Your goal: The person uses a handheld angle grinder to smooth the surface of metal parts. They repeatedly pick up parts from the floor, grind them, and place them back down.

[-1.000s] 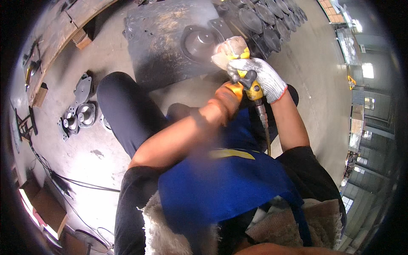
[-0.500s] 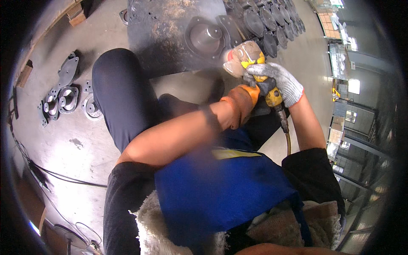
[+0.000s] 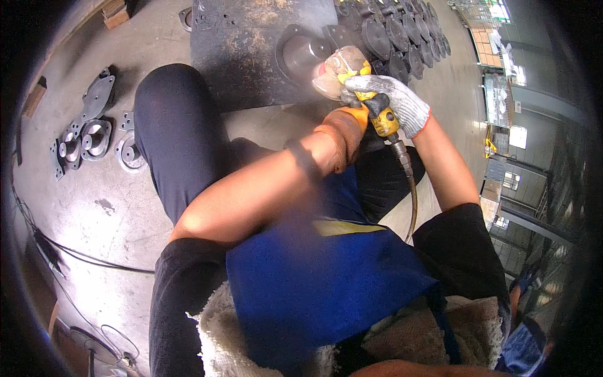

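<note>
Power tool, yellow-bodied with a tan-wrapped head, sits at one o'clock from the middle of my view, its head aimed toward eleven. The white-gloved right hand is wrapped over the body from the two o'clock side, while the orange-gloved left hand is curled tight against it from seven; I cannot see how far the left fingers reach round. Two hands, I judge, keep the head steady and resist any twist. The hose trails from the tool's rear toward three o'clock, probably so it won't tug across the grip. A flanged metal part lies at twelve o'clock, post upward, on a dark tabletop, presumably for firm support; I can't tell whether the tool touches it. Dark plates crowd in rows farther out at one o'clock, likely to save room, and round-hubbed parts rest on the floor near half past nine, outside the left knee.
</note>
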`<state>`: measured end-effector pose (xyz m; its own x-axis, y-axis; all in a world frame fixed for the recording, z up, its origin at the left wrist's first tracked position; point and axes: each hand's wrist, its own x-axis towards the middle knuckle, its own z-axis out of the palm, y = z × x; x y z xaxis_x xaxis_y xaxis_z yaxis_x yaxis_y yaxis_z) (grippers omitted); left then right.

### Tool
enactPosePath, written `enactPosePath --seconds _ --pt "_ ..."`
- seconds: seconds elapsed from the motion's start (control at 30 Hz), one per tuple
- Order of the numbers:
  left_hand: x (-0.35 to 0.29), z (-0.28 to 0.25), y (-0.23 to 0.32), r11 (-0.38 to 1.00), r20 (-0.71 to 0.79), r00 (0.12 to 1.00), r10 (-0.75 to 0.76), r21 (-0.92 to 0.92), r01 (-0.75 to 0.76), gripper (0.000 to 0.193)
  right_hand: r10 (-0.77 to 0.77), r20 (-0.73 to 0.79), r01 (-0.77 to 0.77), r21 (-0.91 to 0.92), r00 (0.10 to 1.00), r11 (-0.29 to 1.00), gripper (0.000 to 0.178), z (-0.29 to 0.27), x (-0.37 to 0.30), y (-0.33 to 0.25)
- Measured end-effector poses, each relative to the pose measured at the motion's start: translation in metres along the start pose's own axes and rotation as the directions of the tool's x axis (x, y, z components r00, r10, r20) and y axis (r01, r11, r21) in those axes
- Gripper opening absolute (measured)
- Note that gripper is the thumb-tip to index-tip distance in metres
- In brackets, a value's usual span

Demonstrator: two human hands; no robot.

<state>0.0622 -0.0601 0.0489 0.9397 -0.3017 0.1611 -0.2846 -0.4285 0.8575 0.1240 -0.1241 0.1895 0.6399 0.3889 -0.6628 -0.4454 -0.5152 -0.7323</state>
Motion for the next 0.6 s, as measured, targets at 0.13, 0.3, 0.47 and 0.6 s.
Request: enactPosePath --seconds 0.13,0.3,0.47,0.6 --pt "0.003 0.005 -0.004 0.999 0.046 0.998 -0.047 0.017 0.047 0.049 0.048 -0.005 -0.047 0.115 0.999 0.992 0.029 -0.009 0.017 0.019" --pt "-0.012 -0.025 0.013 0.986 0.139 0.984 -0.111 0.141 0.091 0.051 0.092 -0.038 -0.084 0.188 0.995 0.979 0.027 0.003 0.014 0.019" --pt "-0.023 -0.044 0.038 0.971 0.176 0.965 -0.195 0.173 0.165 0.051 0.113 -0.107 -0.084 0.239 0.988 0.967 0.025 0.003 0.006 0.029" --pt "-0.029 -0.047 0.034 0.978 0.147 0.983 -0.108 0.191 0.079 0.034 0.007 -0.099 0.016 0.233 0.995 0.972 0.026 -0.001 0.011 0.039"
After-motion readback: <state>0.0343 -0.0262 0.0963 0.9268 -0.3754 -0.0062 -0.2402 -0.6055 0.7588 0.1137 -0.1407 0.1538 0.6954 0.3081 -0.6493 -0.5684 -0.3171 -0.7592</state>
